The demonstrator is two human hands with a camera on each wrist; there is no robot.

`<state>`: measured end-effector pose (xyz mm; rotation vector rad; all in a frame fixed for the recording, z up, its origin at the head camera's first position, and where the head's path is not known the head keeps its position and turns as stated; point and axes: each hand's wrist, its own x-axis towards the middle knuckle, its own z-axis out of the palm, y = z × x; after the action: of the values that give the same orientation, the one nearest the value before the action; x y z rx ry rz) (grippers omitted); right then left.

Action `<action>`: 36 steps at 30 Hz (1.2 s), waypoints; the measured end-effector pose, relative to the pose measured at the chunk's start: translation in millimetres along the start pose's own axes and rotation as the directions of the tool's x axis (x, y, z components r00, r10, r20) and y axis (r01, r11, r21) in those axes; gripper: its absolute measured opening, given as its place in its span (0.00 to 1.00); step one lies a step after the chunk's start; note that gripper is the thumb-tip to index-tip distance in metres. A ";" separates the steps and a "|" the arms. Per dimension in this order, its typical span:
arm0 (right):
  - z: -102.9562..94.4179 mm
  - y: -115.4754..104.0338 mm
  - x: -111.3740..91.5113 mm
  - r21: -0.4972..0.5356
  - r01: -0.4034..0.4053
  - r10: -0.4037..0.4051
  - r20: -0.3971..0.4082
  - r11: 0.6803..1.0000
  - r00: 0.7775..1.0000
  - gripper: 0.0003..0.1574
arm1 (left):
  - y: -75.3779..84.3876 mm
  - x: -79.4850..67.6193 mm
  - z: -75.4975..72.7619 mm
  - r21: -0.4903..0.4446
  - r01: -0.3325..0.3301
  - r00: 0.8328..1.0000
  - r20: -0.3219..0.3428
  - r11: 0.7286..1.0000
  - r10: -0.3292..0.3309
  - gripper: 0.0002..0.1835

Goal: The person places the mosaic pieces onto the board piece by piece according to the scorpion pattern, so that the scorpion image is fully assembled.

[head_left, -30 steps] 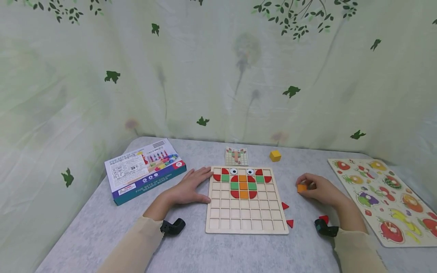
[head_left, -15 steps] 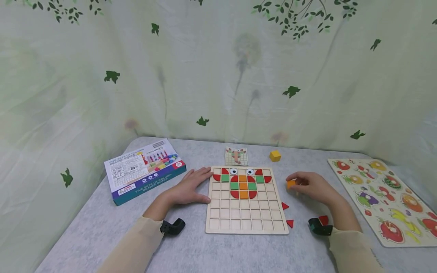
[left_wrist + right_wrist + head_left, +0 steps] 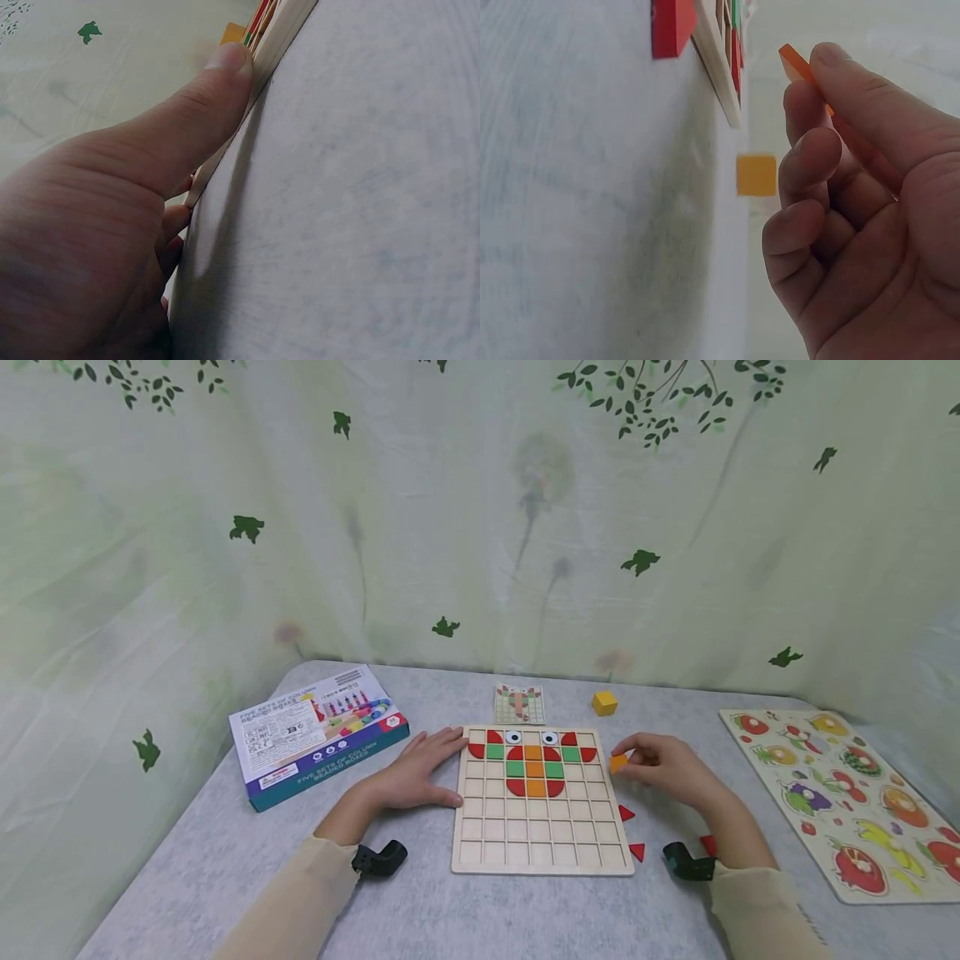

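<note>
A pale wooden grid board (image 3: 495,831) lies in the middle of the head view, with red, green and orange tiles and two eye tiles in its upper rows. At its left edge rests my left hand (image 3: 412,772), fingers fairly straight; in the left wrist view the thumb (image 3: 202,97) presses the board's side. Just off the board's right edge, my right hand (image 3: 663,768) pinches a thin orange square tile (image 3: 618,764) between thumb and fingers. The right wrist view shows this tile (image 3: 796,67) held tilted above the table, its lower part hidden by the thumb.
Several red triangle pieces (image 3: 627,812) lie right of the board. Behind it are a picture card (image 3: 519,704) and a yellow cube (image 3: 604,702). A printed box (image 3: 318,735) stands at the left, a fruit-picture board (image 3: 825,827) at the right.
My right hand has moved left with the orange tile, from over the table to beside the board's right edge. The left hand has stayed in place.
</note>
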<state>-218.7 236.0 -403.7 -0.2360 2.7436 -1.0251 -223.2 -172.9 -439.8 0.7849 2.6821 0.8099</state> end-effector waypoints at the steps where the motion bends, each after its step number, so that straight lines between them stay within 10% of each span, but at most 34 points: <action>1: 1.1 -1.8 -0.1 0.003 -0.002 0.002 0.002 1.000 1.000 0.18 | 0.2 0.1 -0.2 0.000 0.000 1.000 0.001 1.000 0.000 0.53; 25: 25.1 -35.6 -3.1 0.057 0.137 -0.146 0.181 0.989 0.973 0.16 | -1.2 0.5 -0.5 0.007 -0.009 1.000 0.002 1.000 0.009 0.53; 36: 40.4 -51.7 -6.1 0.131 0.250 -0.277 0.253 0.959 0.927 0.15 | 0.2 0.4 -0.1 0.003 0.011 1.000 0.003 1.000 -0.011 0.53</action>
<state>-198.9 173.3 -398.6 -0.6922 2.4528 -1.0949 -223.4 -172.6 -439.6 0.7709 2.6828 0.8019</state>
